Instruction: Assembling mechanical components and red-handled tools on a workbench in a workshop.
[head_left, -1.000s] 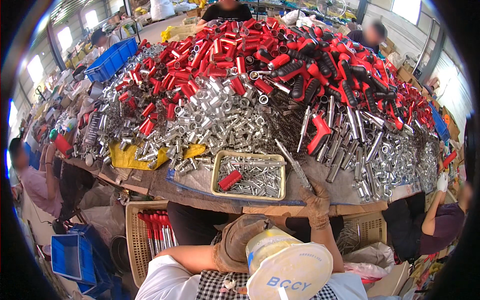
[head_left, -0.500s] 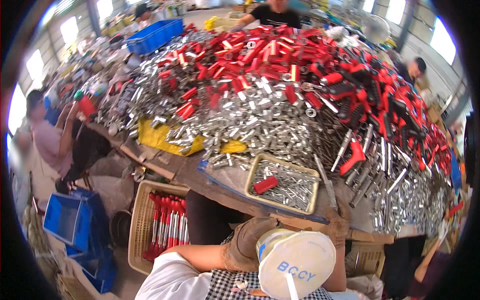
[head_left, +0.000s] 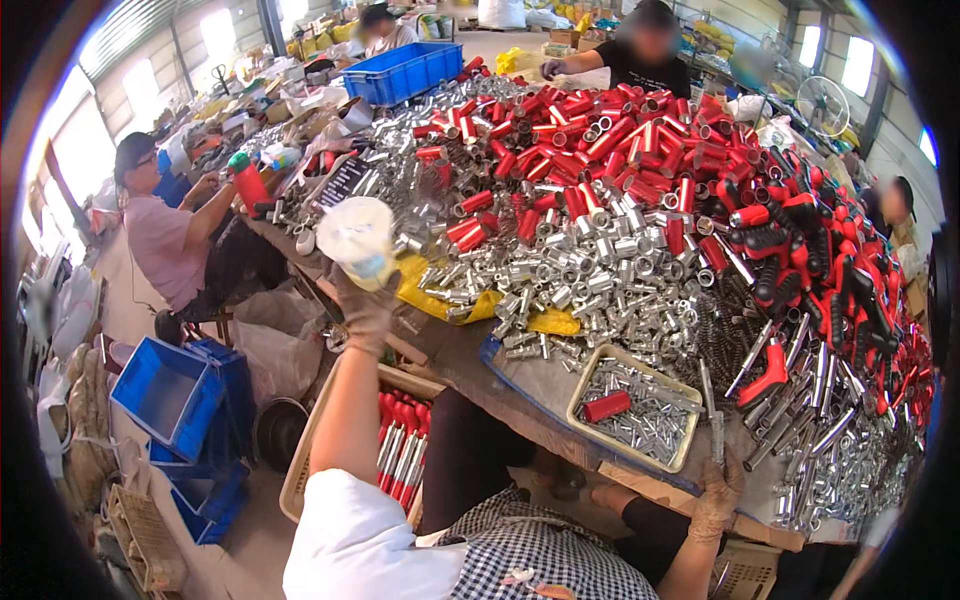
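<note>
My left hand [head_left: 365, 308], in a brownish work glove, is stretched out to the left at the table's edge. Its fingers are wrapped round a white lidded drink cup [head_left: 356, 238], held up beside a yellow sheet [head_left: 440, 290]. At the table's front edge on the right, my gloved right hand [head_left: 718, 492] grips the lower end of a slim metal rod [head_left: 711, 405], which points away from me. Left of that rod lies a cream tray [head_left: 684, 452] of small metal pins, with a red tube [head_left: 607, 405] on top.
Silver fittings [head_left: 590, 260], red tubes [head_left: 610, 140] and red-black handles [head_left: 800, 250] are heaped across the table. A basket [head_left: 295, 490] of red-handled tools stands by my left arm. Blue crates [head_left: 165, 395] stack farther left. Co-workers sit left [head_left: 165, 230] and opposite [head_left: 650, 60].
My left hand has carried the cup from close to my body out to the left over the table edge. The view has shifted; my right hand still grips the rod.
</note>
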